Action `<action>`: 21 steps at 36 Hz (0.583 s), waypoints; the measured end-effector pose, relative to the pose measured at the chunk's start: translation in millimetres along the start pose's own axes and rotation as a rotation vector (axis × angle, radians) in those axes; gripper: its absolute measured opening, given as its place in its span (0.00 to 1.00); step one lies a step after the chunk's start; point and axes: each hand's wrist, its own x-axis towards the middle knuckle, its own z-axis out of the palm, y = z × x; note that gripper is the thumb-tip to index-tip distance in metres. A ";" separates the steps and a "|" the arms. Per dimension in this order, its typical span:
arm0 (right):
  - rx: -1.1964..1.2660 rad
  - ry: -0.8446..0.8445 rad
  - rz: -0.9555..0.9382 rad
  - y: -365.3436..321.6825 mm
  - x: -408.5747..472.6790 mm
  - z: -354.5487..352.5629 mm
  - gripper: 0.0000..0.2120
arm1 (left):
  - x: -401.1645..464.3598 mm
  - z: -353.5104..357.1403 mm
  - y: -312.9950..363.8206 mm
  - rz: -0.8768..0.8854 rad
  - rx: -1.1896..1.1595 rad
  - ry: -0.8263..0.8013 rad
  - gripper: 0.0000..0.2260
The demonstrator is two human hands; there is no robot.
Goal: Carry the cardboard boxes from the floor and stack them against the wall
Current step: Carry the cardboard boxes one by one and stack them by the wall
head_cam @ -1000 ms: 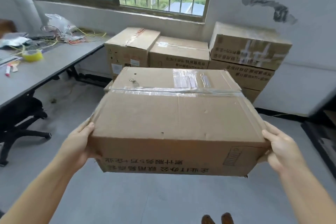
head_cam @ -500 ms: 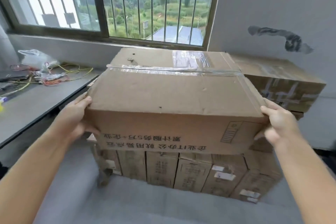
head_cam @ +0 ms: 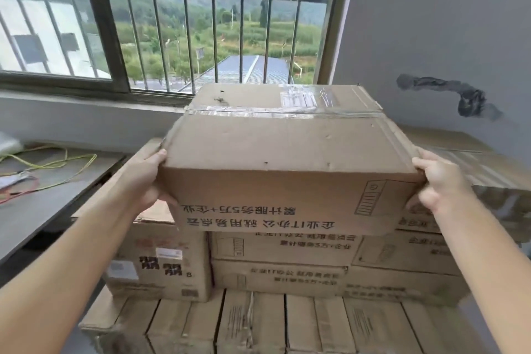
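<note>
I've got the cardboard box (head_cam: pixel 275 158) up btwn both hands, over the stack of boxes (head_cam: pixel 287 264) by the wall (head_cam: pixel 431 23). Left hand (head_cam: pixel 146 178) grips its left end, thumb on the top edge, fingers curled under. Right hand (head_cam: pixel 439 181) grips the right end the same way. Box bottom sits just above, maybe touching, the stack's top box; can't tell. Desk (head_cam: pixel 43 195) w/ wires left of my left fingers; barred window (head_cam: pixel 201 23) beyond the box.

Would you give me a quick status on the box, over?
Left hand, right hand gripping carried box at its ends. Box above the stack under the window. Nothing in the way.
</note>
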 end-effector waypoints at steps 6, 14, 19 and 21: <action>-0.038 0.065 0.041 28.7 75.7 21.5 0.17 | 72.2 20.9 -30.6 -0.092 -0.006 0.017 0.16; -0.188 0.123 0.081 63.4 154.5 24.0 0.20 | 141.6 57.7 -65.8 -0.092 0.050 -0.005 0.17; -0.641 0.107 0.086 87.1 173.9 7.7 0.20 | 153.9 84.1 -72.8 -0.103 0.073 -0.026 0.11; -0.831 0.120 0.020 94.5 169.7 6.6 0.19 | 158.6 86.7 -77.3 -0.120 0.102 -0.015 0.10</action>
